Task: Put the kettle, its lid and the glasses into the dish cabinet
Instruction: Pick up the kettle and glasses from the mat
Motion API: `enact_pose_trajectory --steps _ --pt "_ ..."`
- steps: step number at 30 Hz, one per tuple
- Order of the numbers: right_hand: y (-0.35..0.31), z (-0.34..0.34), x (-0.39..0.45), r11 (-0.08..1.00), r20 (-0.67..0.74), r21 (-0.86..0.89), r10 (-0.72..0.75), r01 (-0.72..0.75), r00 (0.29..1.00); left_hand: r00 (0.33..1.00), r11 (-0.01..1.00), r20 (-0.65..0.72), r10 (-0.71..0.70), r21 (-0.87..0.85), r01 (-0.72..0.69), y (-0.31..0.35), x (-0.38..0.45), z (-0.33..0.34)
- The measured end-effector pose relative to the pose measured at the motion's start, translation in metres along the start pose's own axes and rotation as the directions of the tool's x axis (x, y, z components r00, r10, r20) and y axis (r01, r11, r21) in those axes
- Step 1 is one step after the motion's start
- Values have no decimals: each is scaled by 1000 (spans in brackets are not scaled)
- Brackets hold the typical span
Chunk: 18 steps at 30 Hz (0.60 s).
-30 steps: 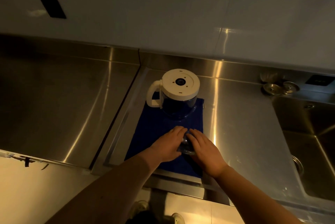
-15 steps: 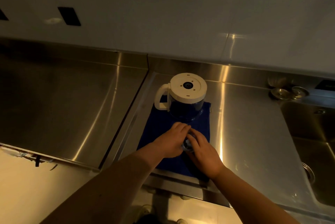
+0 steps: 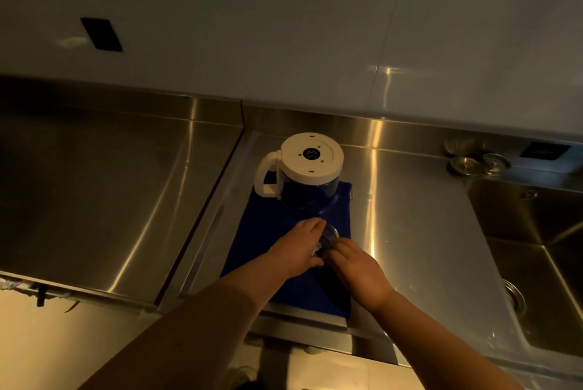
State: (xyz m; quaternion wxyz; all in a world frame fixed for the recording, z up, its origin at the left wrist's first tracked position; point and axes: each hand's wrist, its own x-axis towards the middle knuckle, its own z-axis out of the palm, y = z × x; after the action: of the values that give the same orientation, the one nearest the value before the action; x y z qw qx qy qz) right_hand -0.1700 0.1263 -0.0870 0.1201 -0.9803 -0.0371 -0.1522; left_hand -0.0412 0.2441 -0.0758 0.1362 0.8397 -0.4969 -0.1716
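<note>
Cupping a clear glass (image 3: pixel 328 239) between them, the left hand (image 3: pixel 298 247) and right hand (image 3: pixel 358 266) curl their fingers (image 3: pixel 310 227) round its sides on the blue mat (image 3: pixel 268 232). Just beyond the fingertips stands the upturned kettle (image 3: pixel 307 178). Glass likely feels slippery and fragile; holding the walls seems safest.

kettle (image 3: pixel 307 176) just behind, bare steel (image 3: pixel 419 232) rightward

Both forearms reach forward, hands meeting just in front of the kettle (image 3: pixel 307 178). The left hand (image 3: pixel 298 244) and right hand (image 3: pixel 358 266) cup a glass (image 3: pixel 328 236) between them.
</note>
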Motion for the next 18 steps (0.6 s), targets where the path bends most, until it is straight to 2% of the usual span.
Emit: enact_pose_trajectory --steps 9,13,15,18 --pt "6 4 5 996 45 61 60 -62 997 995 999 93 -29 17 28 0 6 4" --pt "8 3 8 997 30 65 37 -39 999 995 999 102 0 -45 5 -2 1 -1" --pt "9 0 16 997 14 73 39 -40 999 998 996 30 57 -67 -55 -7 -3 -9" --pt "12 -10 43 997 -62 70 44 -40 997 970 986 -187 159 -24 -166 -22 -7 -30"
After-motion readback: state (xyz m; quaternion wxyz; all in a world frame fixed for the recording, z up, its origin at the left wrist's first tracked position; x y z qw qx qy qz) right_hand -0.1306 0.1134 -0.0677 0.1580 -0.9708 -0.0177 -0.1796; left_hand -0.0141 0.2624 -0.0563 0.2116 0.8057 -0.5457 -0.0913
